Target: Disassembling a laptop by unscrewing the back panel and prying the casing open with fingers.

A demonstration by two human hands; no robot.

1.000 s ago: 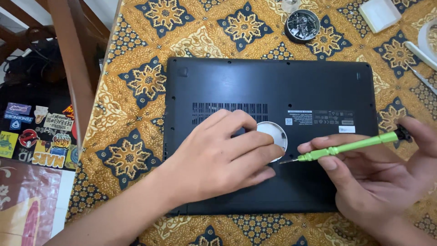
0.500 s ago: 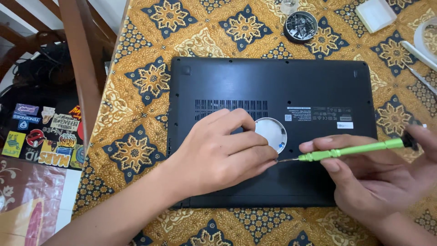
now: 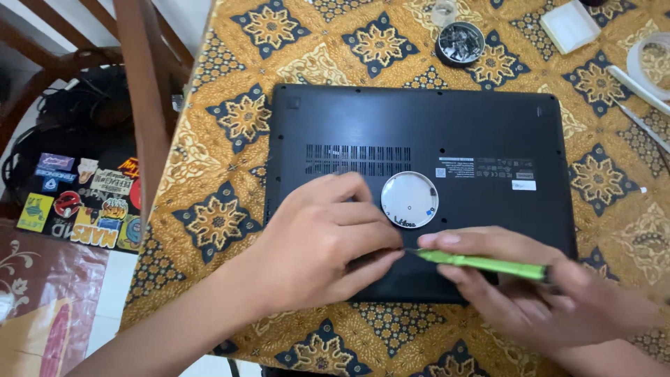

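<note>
Where the patterned gold-and-blue cloth covers the worktop (image 3: 230, 105), a black laptop (image 3: 419, 132) lies upside down, its long axis running left to right and its base panel facing up. A row of vent slots (image 3: 358, 160) crosses the panel, with a round white disc (image 3: 410, 200) just right of them and small labels further right.

Left of the worktop, a wooden chair (image 3: 143, 105) stands over a dark bag with stickers (image 3: 77, 202) on the floor.

On the near half of the panel rests the left hand (image 3: 324, 244), palm down, fingers curled together and pressing on the panel, thumb and forefinger meeting at a spot near the near edge. From the right comes the right hand (image 3: 551, 300), fingers clamped around a green screwdriver (image 3: 485, 263). Its shaft lies almost level, long axis left to right, tip pointing left and meeting the left fingertips just below the disc. Both hands are at that spot, the left one covering it; what lies under the tip cannot be made out.

At the far edge sit a round dark tin of small metal parts (image 3: 459, 42), a small clear cup (image 3: 444, 12) and a white square box (image 3: 570, 25).
</note>
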